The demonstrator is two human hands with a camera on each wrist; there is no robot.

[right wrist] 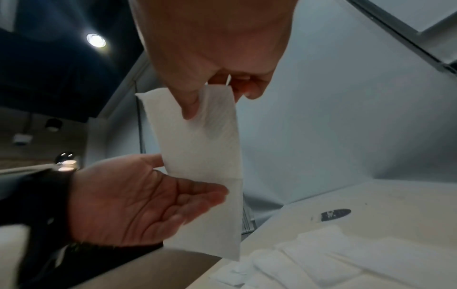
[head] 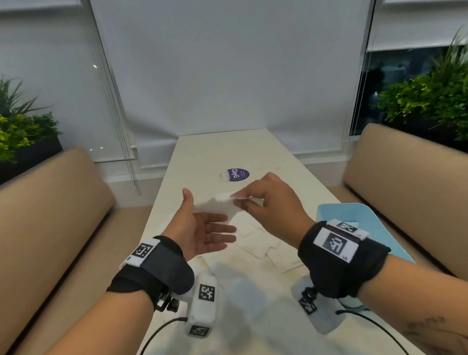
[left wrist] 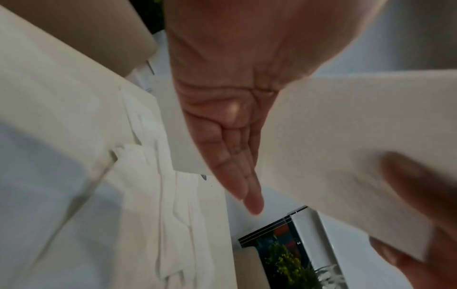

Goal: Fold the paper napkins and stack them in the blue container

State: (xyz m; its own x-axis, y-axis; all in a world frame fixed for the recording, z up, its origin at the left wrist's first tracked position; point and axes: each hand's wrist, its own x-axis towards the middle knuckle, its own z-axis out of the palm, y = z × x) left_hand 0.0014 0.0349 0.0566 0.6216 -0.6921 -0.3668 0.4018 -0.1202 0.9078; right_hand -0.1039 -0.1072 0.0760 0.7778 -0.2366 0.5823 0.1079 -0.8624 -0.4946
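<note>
White, half-unfolded paper napkin [right wrist: 202, 156] is in the air over the cream table [head: 224, 149], one crease across its middle. Right hand [head: 273, 205] pinches its top edge between thumb and fingertips. Lower edge hangs free, clear of the tabletop.

Left hand [head: 201, 232] is open, palm turned inward and fingers straight and together. The napkin runs between its thumb and fingers; firm contact cannot be told because of motion blur.

Loose white napkins [head: 260, 244] lie flat and overlapping on the table directly beneath both hands.

Light blue flat container [head: 342, 206] sits at the table's right edge, its near part hidden behind the right wrist's black band [head: 342, 255]; contents not visible.

Round purple sticker [head: 238, 174] lies farther along the table. Tan padded benches [head: 43, 212] flank both sides.
</note>
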